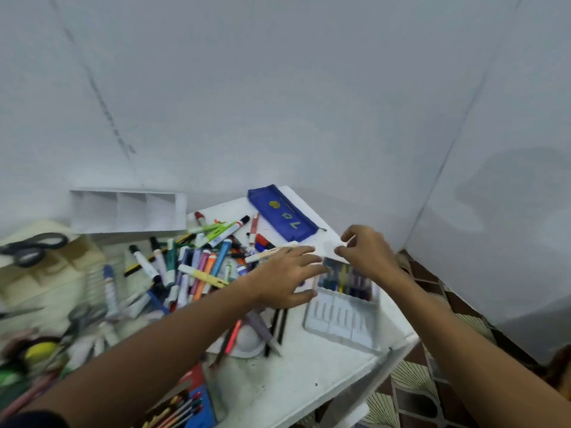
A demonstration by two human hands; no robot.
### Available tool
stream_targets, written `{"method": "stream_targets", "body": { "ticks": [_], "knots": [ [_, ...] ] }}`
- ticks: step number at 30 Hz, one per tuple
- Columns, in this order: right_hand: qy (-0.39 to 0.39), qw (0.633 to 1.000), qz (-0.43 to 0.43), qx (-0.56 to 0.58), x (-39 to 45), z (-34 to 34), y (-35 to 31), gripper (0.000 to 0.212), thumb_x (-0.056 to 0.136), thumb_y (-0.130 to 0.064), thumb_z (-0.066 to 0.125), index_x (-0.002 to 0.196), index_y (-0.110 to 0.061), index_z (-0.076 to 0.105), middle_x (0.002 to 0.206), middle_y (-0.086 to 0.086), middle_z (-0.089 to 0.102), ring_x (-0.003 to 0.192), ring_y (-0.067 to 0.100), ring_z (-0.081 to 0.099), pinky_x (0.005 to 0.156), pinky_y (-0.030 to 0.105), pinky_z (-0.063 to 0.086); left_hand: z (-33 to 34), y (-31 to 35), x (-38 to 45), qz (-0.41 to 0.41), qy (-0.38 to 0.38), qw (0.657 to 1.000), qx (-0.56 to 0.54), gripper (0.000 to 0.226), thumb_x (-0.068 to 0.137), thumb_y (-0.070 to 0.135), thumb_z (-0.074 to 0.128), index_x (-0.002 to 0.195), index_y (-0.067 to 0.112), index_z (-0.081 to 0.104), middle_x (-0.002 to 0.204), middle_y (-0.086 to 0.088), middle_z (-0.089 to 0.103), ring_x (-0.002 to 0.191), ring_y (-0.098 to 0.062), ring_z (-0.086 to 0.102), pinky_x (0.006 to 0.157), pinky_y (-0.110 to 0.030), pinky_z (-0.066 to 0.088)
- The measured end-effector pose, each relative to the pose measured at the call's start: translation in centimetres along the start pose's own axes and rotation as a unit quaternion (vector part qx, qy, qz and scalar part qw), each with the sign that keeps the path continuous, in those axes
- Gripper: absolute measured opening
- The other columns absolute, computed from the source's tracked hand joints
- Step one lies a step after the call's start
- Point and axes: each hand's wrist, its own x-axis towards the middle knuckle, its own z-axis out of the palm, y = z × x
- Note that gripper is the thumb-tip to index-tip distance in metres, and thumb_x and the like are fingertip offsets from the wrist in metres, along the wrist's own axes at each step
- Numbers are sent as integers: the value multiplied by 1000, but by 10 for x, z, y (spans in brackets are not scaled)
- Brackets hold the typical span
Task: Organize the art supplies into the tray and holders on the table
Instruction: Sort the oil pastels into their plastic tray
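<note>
Nearest the viewer on the white table (309,381), a clear plastic case (343,319) lies open, coloured pens packed in its far half. The left hand (284,278) rests at the case's left edge, fingers straight and spread. The right hand (367,254) hovers over the case's far end, fingers curled; whether they pinch anything is unclear. Left of the case sprawls a marker pile (197,261). Beyond the case lies a blue pencil pouch (282,213).

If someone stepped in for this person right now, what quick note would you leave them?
Left hand: flat, fingers straight, resting at the clear marker case.
Right hand: fingers pinching a small white bit above the case; too blurred to name.
Case holds a few markers at its far end.
White divided tray at the back looks empty.
Left to do: the marker pile, the scissors, the blue pouch.
</note>
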Motion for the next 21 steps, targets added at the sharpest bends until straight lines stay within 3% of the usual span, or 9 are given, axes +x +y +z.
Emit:
{"method": "stream_targets", "body": {
  "ticks": [4, 8, 12, 18, 21],
  "knots": [
    [-36, 994, -99, 36, -2, 41, -76, 13, 78, -26, 71, 87, -24, 63, 79, -9, 63, 77, 17, 59, 61, 27, 39, -42, -30, -70, -64, 54, 996, 15, 42, 82, 23, 70, 119, 5, 65, 120, -15, 64, 116, -35, 56, 94, -47, 46],
    [-98, 971, -211, 59, -19, 91, -158, 10, 77, -23, 71, 80, -23, 62, 73, -7, 63, 73, 17, 60, 59, 29, 43, -76, -45, -161, -158, 63, 984, 46, 36, 85, 24, 69, 115, 3, 67, 115, -17, 65, 110, -34, 60, 89, -46, 49],
    [-164, 932, -316, 74, -47, 141, -228, 7, 75, -14, 68, 81, -19, 66, 74, -1, 66, 72, 21, 62, 68, 36, 51, -101, -40, -255, -268, 65, 959, 58, 33, 88, 24, 67, 113, 3, 67, 115, -16, 65, 109, -34, 58, 91, -46, 47],
    [-244, 871, -422, 53, -84, 194, -291, 11, 83, -15, 67, 93, -14, 73, 79, -1, 65, 76, 19, 61, 71, 33, 50, -123, -16, -355, -393, 70, 913, 80, 33, 85, 20, 69, 113, 3, 69, 111, -15, 66, 106, -34, 60, 92, -45, 48],
    [-298, 828, -475, 34, -98, 212, -307, 15, 83, -7, 64, 95, -11, 74, 85, 2, 69, 79, 18, 62, 73, 32, 52, -125, -8, -389, -440, 56, 894, 59, 37, 89, 26, 65, 120, 7, 66, 119, -11, 64, 114, -27, 55, 99, -41, 44]
  ]
}}
